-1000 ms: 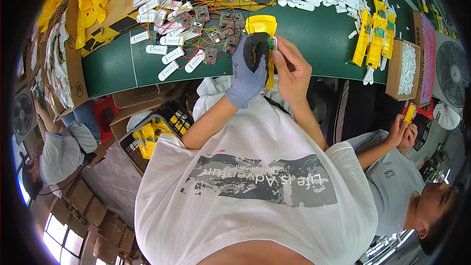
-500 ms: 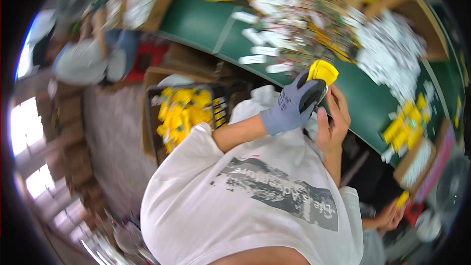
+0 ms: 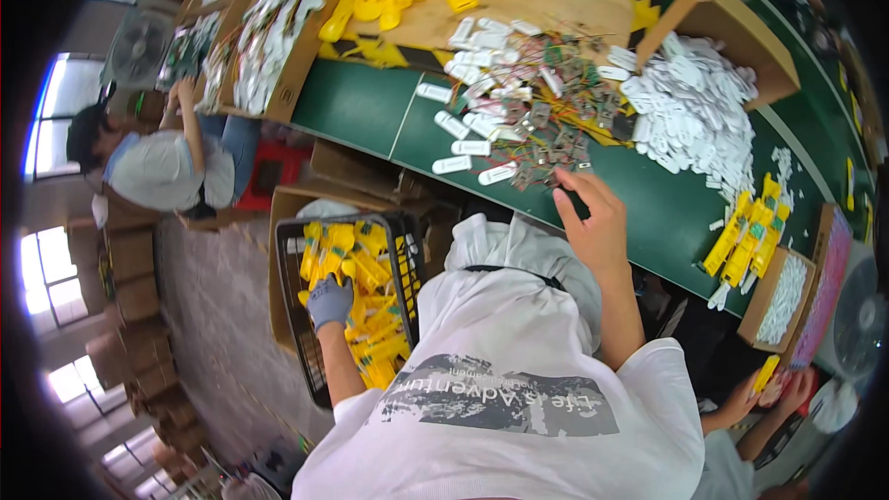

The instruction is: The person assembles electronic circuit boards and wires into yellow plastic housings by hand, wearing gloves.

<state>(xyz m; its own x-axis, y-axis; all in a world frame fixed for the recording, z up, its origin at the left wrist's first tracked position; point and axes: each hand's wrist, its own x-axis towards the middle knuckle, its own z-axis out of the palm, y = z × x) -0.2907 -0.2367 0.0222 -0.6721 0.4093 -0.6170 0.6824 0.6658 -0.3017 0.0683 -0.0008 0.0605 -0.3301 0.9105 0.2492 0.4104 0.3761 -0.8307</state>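
Note:
My left hand (image 3: pixel 331 302), in a grey glove with dark fingertips, reaches into a black plastic basket (image 3: pixel 402 264) at left. Its fingertips rest among yellow plastic parts (image 3: pixel 372 268) piled there; whether they still grip one is hidden. Bare, my right hand (image 3: pixel 594 220) hovers at the near edge of the green table (image 3: pixel 356 116), thumb and forefinger apart with nothing between them. Just beyond its fingertips lies a heap of small circuit boards (image 3: pixel 554 150) with thin coloured wires. White oblong pieces (image 3: pixel 470 147) lie beside that heap.
Loose white pieces (image 3: pixel 690 97) spill from a tipped cardboard box (image 3: pixel 755 42). Yellow parts (image 3: pixel 752 231) are stacked at right, beside a box of small white pieces (image 3: pixel 785 292). A seated person (image 3: pixel 171 167) is at left; another person's hands (image 3: pixel 755 398) hold a yellow part at lower right.
My left hand has moved from the table edge, where it held a yellow part, left and down into the basket. My right hand has come away from that part, towards the circuit boards.

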